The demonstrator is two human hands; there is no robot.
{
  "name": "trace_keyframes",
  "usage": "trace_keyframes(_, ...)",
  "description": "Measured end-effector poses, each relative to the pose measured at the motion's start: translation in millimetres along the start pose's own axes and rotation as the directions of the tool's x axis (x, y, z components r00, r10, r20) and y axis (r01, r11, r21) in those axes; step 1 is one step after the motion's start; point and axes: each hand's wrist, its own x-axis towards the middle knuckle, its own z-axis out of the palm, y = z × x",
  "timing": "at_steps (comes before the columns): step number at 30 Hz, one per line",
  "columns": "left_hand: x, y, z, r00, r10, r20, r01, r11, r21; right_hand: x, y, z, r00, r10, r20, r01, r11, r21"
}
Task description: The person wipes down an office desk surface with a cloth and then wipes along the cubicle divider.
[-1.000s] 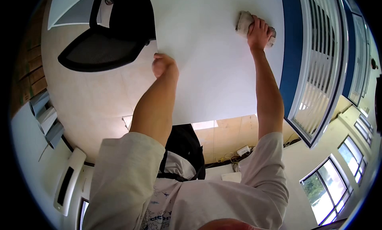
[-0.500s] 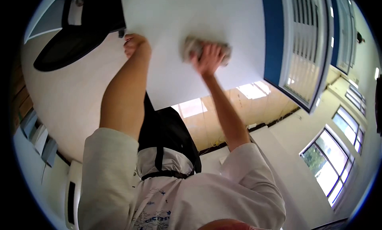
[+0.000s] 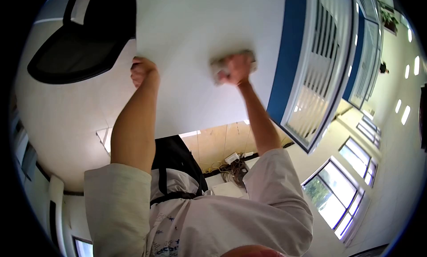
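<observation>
My right hand (image 3: 239, 68) presses a grey-beige cloth (image 3: 219, 70) onto the white desktop (image 3: 187, 97). Its fingers are curled over the cloth, and both are slightly blurred. At the desktop's left edge, my left hand (image 3: 144, 71) is closed, fingers bent round the edge; its palm side is hidden.
A black chair (image 3: 80, 57) stands left of the desk. Along the right side runs a blue-edged partition (image 3: 284, 57) with a slatted glass panel (image 3: 322, 66). Tangled cables (image 3: 233, 170) and a white box (image 3: 227, 190) lie on the floor near my body.
The cloth and my right hand have shifted toward the blue partition, and its spread fingers are now bunched. My left hand stays at the desk edge. The whole view has turned somewhat.
</observation>
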Motion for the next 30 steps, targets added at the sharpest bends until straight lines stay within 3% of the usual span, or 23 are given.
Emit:
trace_keyframes(3, -6.2, 4.9, -11.5, 0.998, -0.047, 0.032, 0.047, 0.999, 0.017, 56.7, 76.5, 6.7, 0.971, 0.100, -0.219, -0.121, 0.989, -0.082)
trace_keyframes(7, -3.6, 3.1, -16.2, 0.993, -0.048, 0.111, 0.049, 0.999, -0.006, 106.2, 124.7, 5.0, 0.901, 0.281, -0.331, -0.297, 0.955, 0.001)
trace_keyframes(11, 0.7, 0.0, -1.9, 0.997, -0.074, 0.002, 0.074, 0.995, 0.074, 117.3, 147.0, 2.6, 0.923, 0.218, -0.318, -0.232, 0.973, -0.006)
trace_keyframes(17, -12.7, 6.2, -15.0, 0.998, -0.047, 0.048, 0.049, 0.999, -0.021, 126.6, 172.8, 0.1, 0.934, 0.175, -0.312, -0.187, 0.982, -0.008)
trace_keyframes(20, -9.3, 0.5, -9.7, 0.997, 0.050, 0.057, -0.050, 0.999, 0.007, 118.4, 170.9, 4.1, 0.889, 0.250, -0.384, -0.280, 0.960, -0.023)
trace_keyframes(23, -22.9, 5.7, -36.2, 0.983, 0.034, 0.181, -0.024, 0.998, -0.057, 87.8, 169.2, 9.8, 0.817, 0.388, -0.426, -0.444, 0.895, -0.036)
trace_keyframes(24, -28.6, 6.2, -43.0, 0.976, -0.006, 0.218, 0.031, 0.993, -0.113, 68.0, 168.3, 7.5, 0.835, 0.367, -0.410, -0.391, 0.920, 0.027)
trace_keyframes(27, -2.9, 0.4, -3.0, 0.984, -0.091, 0.155, 0.120, 0.974, -0.192, 18.5, 154.0, 2.4, 0.836, 0.348, -0.424, -0.387, 0.922, -0.008)
trace_keyframes(30, 1.6, -1.5, -2.4, 0.987, -0.040, 0.157, 0.068, 0.981, -0.181, -48.0, 112.4, 5.1, 0.795, 0.457, -0.399, -0.506, 0.862, -0.022)
